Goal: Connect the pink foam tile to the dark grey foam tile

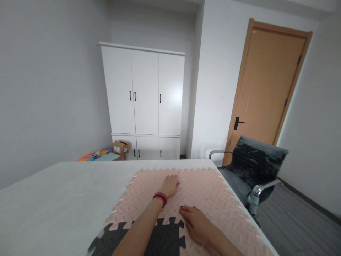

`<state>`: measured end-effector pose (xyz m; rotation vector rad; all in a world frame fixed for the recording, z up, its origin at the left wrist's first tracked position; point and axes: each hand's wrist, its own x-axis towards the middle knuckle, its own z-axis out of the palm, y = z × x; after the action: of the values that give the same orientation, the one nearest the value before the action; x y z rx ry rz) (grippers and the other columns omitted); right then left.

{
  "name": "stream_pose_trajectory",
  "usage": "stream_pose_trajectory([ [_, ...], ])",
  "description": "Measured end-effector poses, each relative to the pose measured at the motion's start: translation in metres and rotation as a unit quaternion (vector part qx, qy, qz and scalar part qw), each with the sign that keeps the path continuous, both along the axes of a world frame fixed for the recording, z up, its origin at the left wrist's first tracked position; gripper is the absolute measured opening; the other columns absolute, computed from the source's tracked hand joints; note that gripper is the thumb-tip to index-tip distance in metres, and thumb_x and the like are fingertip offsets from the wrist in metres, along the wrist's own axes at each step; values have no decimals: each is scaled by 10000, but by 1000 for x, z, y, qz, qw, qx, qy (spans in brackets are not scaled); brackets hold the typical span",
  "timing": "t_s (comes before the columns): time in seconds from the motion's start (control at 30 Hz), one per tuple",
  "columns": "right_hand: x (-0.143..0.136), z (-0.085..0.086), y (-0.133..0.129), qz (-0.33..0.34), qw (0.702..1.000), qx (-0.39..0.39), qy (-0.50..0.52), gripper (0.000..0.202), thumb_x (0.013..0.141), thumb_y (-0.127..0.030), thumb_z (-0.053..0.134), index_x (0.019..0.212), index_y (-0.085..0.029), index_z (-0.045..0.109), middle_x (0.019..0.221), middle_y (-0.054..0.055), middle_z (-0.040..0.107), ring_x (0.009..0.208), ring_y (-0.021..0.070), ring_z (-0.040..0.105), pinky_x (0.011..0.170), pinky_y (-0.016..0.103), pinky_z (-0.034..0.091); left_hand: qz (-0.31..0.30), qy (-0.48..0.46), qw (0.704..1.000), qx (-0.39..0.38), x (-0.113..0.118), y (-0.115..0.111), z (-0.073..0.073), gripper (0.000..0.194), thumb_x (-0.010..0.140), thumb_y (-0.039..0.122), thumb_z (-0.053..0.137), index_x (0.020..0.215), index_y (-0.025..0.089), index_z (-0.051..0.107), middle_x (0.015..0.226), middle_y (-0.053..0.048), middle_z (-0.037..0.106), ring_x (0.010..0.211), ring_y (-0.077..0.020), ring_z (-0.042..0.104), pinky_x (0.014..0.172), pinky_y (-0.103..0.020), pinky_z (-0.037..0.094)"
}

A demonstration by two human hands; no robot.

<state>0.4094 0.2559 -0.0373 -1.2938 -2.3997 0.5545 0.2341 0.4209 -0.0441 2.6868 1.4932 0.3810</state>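
Pink interlocking foam mats [204, 192] with toothed edges lie on the white table, joined along a seam between my hands. My left hand [170, 185], with red and dark bands at the wrist, rests on the pink surface near the far part of the seam, fingers lowered onto it. Closer to me, my right hand [195, 223] lies palm down on the pink foam beside the seam, its fingers stretched out. A black foam mat [165, 238] adjoins the pink ones at the near left, partly hidden by my left forearm. Neither hand holds anything that I can see.
The white table [66, 192] extends to the left of the mats. A black office chair [255, 163] with worn covering stands past its right edge. Beyond the far edge are a cardboard box [120, 147], colourful items [97, 154] and a white cabinet [144, 92]. A wooden door [269, 81] is at right.
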Motion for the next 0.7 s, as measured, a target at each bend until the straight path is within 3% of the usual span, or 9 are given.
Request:
stream_pose_trajectory([
  [0.1, -2, -3, 1, -12, 1000, 5, -4, 497, 833, -197, 359, 1300, -294, 498, 1364, 25, 510, 1228, 191, 467, 1075, 334, 277, -4, -11, 1000, 6, 6, 10, 0, 261, 843, 362, 539, 1010, 173, 608, 1325, -67, 506, 1229, -231, 448, 1068, -530, 318],
  [0.27, -2, -1, -2, -9, 1000, 21, 4, 466, 852, -199, 356, 1283, -296, 503, 1344, 27, 526, 1204, 184, 483, 1060, 337, 293, 22, -26, 999, -9, 22, 26, -7, 318, 857, 394, 511, 1067, 162, 570, 1097, -64, 619, 1044, -201, 568, 957, -478, 441],
  [0.4, -1, 1, -2, -7, 1000, 17, -2, 479, 853, -187, 356, 1303, -294, 483, 1356, 30, 513, 1221, 185, 470, 1073, 354, 280, 30, -46, 997, -46, 14, 43, -9, 325, 859, 405, 507, 1064, 160, 566, 1027, -51, 633, 932, -173, 603, 856, -420, 505],
  [0.57, -5, -6, 2, -5, 999, 35, -27, 473, 859, -181, 349, 1305, -277, 473, 1357, 35, 512, 1233, 197, 462, 1065, 389, 304, 22, -69, 997, -36, 7, 64, -9, 386, 865, 392, 497, 1195, 192, 501, 1227, -81, 561, 1093, -207, 547, 955, -465, 455],
  [0.7, -10, -9, 7, -19, 997, 35, -66, 478, 842, -205, 387, 1311, -262, 462, 1349, 52, 521, 1239, 235, 461, 1035, 440, 343, 21, -45, 999, -10, 15, 73, -17, 350, 857, 391, 511, 1137, 182, 541, 1172, -73, 585, 1102, -213, 538, 963, -479, 443],
])
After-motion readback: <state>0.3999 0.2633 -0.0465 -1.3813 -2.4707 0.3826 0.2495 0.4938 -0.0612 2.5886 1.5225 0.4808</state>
